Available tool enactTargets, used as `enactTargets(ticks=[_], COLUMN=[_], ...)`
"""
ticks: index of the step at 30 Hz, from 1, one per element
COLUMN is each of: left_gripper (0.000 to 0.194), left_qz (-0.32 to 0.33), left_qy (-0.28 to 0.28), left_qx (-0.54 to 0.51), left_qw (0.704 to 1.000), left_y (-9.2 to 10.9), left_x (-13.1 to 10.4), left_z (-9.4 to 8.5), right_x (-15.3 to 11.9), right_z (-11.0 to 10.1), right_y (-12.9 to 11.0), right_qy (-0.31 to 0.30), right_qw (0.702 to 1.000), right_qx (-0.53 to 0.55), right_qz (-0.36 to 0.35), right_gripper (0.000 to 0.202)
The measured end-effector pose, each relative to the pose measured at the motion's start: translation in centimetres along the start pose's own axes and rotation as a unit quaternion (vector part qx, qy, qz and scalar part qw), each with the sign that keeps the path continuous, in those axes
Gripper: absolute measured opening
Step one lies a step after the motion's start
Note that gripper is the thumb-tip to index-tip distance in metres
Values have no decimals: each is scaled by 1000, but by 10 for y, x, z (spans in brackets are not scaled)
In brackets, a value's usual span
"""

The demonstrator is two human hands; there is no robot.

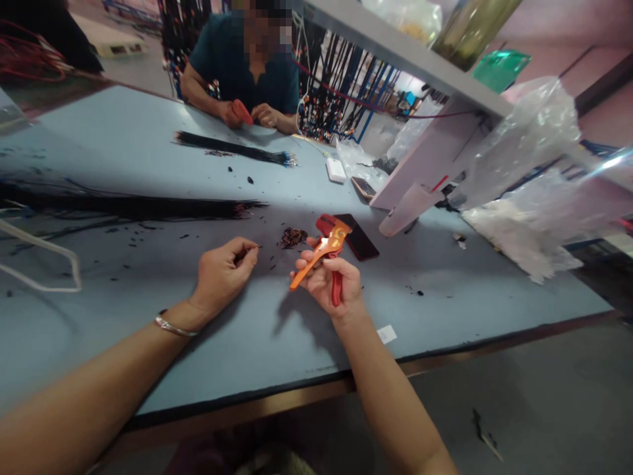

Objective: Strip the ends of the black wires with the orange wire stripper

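Note:
My left hand is closed in a pinch above the table, with the tip of a thin dark piece showing at its fingertips; its kind is too small to make out. My right hand grips an orange-and-red wire stripper, its fingers wrapped round the handles and its head pointing away from me. Between the hands and slightly beyond lies a small pile of short dark and copper-coloured bits. A long bundle of black wires stretches in from the left, its ends near the pile.
A dark phone lies behind the wire stripper. Farther back are a second wire bundle, a white box and another phone. Across the table, a co-worker holds a red tool. Plastic bags lie right.

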State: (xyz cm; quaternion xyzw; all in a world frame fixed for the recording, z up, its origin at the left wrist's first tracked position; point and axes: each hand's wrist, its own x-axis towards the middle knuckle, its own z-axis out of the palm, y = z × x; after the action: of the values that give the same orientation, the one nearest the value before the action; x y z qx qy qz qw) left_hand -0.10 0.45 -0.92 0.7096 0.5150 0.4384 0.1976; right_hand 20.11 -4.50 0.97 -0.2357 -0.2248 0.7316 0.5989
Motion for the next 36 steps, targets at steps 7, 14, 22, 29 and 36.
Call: enactTargets(ticks=[7,14,22,29,36], left_gripper=[26,27,25,30,28], left_qz=[29,7,43,71,58], left_qy=[-21,-21,-19,-60,-64], left_qx=[5,-46,-102,19,11], left_qw=[999,999,994,996,996], left_y=[0,0,-2,6,10], left_x=[-3,-3,-3,-11,-7], left_z=[0,2,4,-2,-3], right_x=[-1,-8,-6,-7,-8], right_z=[3,7,2,2,2], right_y=[11,15,18,22,23], right_qy=[2,-61,-52,-38,-1], right_qw=[998,986,985,983,984], right_qx=[-66,-155,-160,-176,-175], right_qz=[-16,-3,35,26,22], right_gripper=[46,46,46,43,39])
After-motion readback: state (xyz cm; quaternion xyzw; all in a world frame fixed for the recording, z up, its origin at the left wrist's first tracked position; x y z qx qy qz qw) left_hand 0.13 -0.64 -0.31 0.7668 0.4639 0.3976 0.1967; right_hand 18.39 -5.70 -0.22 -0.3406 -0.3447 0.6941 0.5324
